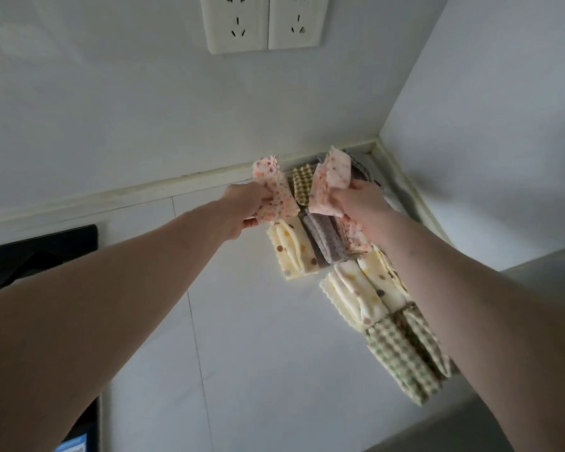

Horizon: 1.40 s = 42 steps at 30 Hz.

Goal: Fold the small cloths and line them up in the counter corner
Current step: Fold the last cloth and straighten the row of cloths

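Pink cloths (276, 194) in both hands, nr corner.

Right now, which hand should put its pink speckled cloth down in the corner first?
Probably the right hand. It holds its pink speckled cloth nearer the counter corner, above the folded cloths there. The left hand grips its own farther from the corner.
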Available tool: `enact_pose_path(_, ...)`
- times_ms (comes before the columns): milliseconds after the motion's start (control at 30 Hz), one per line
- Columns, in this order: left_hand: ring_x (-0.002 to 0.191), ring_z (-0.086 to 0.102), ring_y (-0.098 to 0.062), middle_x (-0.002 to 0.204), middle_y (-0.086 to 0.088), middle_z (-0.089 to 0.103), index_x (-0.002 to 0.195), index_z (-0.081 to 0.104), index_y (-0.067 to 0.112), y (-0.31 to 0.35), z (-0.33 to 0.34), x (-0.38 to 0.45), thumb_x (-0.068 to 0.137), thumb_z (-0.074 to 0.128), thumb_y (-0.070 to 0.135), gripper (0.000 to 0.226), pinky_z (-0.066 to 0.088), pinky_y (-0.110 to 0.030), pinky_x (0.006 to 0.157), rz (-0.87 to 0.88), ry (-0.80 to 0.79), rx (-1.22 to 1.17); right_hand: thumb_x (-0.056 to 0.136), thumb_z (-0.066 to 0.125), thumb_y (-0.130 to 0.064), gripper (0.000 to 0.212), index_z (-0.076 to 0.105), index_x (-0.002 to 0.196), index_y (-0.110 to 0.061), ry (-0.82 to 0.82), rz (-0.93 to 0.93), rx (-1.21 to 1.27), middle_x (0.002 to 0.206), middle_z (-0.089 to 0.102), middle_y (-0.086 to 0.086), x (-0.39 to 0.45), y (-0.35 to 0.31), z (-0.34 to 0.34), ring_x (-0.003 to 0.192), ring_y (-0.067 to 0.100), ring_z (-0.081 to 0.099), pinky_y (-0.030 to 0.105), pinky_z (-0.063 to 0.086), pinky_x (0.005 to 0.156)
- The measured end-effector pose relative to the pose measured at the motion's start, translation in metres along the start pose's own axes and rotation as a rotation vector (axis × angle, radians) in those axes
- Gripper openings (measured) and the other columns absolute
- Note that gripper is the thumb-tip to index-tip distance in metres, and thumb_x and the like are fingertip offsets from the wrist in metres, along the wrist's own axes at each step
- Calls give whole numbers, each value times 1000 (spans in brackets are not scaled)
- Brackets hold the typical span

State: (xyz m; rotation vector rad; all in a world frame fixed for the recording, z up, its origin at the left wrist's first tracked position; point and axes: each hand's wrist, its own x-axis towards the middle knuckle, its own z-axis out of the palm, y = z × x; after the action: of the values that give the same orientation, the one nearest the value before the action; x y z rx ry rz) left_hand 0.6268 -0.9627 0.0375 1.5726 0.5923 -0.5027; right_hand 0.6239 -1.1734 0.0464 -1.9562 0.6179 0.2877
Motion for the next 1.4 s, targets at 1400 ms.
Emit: enact_pose_path(1400,81,63,-17,107,1,63,142,55,18,-19,17,53,93,63,54,61,62,-37,79,85,303,286,77,81,-38,25,75,86,-16,-171,-171,-631,78,74,-3,24,65,3,69,7,67,22,54,60)
